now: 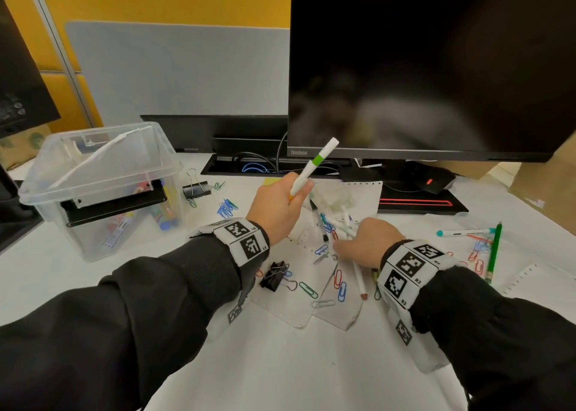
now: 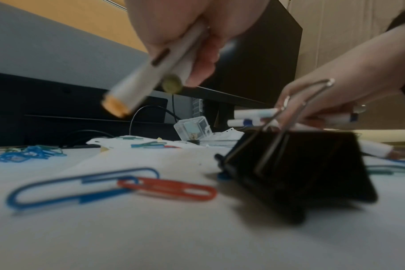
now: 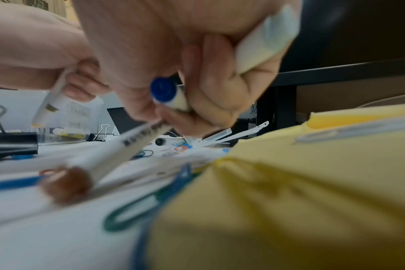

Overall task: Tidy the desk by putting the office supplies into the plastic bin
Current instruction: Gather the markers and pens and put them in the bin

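Note:
My left hand [image 1: 280,205] [image 2: 197,36] grips white markers above the desk: one with a green band [image 1: 314,167] points up toward the monitor, and an orange-ended one [image 2: 132,87] shows beside it in the left wrist view. My right hand [image 1: 364,242] [image 3: 185,73] is curled round several white markers on the desk, among them a blue-capped one [image 3: 166,93] and a brown-ended one [image 1: 359,279] [image 3: 109,159]. The clear plastic bin [image 1: 103,173] stands at the left with coloured supplies inside. Loose paper clips [image 1: 227,208] lie around both hands.
Black binder clips sit by the bin [image 1: 196,187] and under my left wrist [image 1: 276,275] [image 2: 296,164]. A teal-capped marker [image 1: 464,232] and a green pencil [image 1: 494,251] lie at the right. Punched paper sheets [image 1: 290,298] and a yellow note [image 3: 289,182] lie on the desk. A monitor [image 1: 430,64] stands behind.

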`<state>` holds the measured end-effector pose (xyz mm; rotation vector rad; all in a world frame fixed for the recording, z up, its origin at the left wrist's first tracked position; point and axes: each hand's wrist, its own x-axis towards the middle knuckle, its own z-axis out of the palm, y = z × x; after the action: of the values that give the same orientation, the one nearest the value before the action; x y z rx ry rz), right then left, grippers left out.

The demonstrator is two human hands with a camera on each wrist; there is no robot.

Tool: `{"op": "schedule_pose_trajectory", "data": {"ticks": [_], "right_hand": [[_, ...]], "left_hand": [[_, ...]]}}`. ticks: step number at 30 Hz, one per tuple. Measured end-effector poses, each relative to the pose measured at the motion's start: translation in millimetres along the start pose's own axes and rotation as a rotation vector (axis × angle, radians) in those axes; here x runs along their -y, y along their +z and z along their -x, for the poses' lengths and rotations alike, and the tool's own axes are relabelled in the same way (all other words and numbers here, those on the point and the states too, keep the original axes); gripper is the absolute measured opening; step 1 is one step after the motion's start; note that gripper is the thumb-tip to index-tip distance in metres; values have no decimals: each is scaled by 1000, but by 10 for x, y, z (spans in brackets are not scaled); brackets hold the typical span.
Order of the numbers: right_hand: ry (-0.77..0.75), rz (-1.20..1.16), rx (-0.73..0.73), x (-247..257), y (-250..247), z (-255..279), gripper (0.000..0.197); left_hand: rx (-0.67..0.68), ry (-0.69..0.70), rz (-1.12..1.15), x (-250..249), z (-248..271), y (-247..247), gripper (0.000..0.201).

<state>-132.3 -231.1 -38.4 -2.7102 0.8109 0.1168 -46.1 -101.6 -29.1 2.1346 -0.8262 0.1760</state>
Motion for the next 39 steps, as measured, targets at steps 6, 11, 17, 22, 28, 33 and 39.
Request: {"op": "schedule_pose_trajectory", "data": {"ticks": [6, 11, 17, 22, 28, 33, 39], "right_hand": [[-313, -385, -145, 94, -26, 25, 18], [-406, -611, -259, 116, -57, 50, 18], [-450, -775, -329, 119, -56, 55, 19], [-456, -750, -274, 114, -28, 32, 17], [-499, -705, -380, 115, -28, 4, 20], [-519, -837, -275, 196, -2, 64, 18], [-543, -886, -186, 247, 17, 93, 20]], "left_hand": [[13, 4, 150, -12, 6, -8, 40], [123, 17, 238, -82, 58, -42, 45], [325, 41, 145, -87, 99, -15, 19], [266, 60, 150, -82, 87, 2, 18], [277, 48, 179, -82, 89, 9, 35], [304, 50, 252, -85, 112, 2, 19], [208, 34, 216, -70, 110, 19, 29]]}}
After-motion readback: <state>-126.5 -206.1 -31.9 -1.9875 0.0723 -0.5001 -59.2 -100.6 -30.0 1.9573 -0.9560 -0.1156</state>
